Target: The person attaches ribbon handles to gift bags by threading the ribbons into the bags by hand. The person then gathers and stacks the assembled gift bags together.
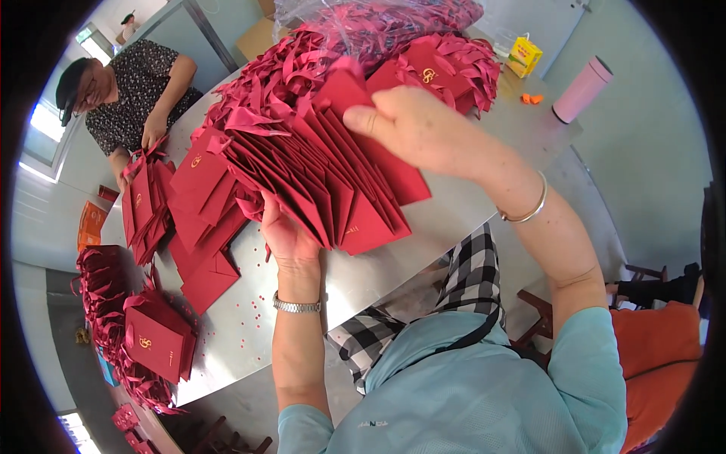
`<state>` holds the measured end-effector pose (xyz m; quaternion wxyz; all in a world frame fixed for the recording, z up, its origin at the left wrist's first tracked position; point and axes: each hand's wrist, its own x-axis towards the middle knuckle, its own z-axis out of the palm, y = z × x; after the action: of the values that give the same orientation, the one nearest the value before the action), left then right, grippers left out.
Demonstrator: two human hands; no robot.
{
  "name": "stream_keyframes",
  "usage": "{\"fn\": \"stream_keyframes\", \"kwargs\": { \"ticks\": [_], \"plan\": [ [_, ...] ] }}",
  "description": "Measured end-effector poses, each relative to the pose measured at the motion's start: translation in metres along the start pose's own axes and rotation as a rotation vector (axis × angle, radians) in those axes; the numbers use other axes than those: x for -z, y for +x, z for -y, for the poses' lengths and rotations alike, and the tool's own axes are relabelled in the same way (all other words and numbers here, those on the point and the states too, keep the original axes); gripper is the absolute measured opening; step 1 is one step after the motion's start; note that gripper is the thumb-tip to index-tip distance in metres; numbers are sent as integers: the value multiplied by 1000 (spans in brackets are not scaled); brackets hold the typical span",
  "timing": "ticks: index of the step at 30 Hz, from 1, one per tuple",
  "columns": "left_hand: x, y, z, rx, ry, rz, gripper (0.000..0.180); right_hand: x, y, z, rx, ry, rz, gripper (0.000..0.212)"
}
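My left hand (287, 236) is closed around the lower left side of a fanned stack of flat red paper gift bags (314, 181) with ribbon handles. The stack leans over the table, its folded edges toward me. My right hand (404, 129) is curled over the right end of the stack, thumb pointing left, at the edge of one red paper bag (395, 172). Its fingertips are partly hidden, and the bag's upper end is blurred. Behind both hands rises a large heap of red bags with ribbons (302, 60), partly under clear plastic.
Across the table (227, 356), a co-worker (136, 98) handles red bags (147, 200). Loose bags (204, 257) and a bundled row (102, 303) lie at left, with red dots scattered nearby. A pink bottle (582, 89), yellow packet (523, 56) and orange peel (532, 99) stand or lie far right.
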<state>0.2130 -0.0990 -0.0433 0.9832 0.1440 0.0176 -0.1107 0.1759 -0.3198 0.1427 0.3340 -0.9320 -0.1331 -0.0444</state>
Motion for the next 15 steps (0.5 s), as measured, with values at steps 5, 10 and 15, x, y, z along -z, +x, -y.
{"fn": "stream_keyframes", "kwargs": {
  "ticks": [5,10,15],
  "plan": [
    [-6,-3,-3,15,-24,2,38,21,9,-6,18,-258,-222,45],
    [1,2,-9,-5,-64,50,38,15,-1,-10,70,-314,52,44],
    [-21,-6,2,-86,22,-16,39,-26,-2,-8,-109,264,178,62]
  ]
}}
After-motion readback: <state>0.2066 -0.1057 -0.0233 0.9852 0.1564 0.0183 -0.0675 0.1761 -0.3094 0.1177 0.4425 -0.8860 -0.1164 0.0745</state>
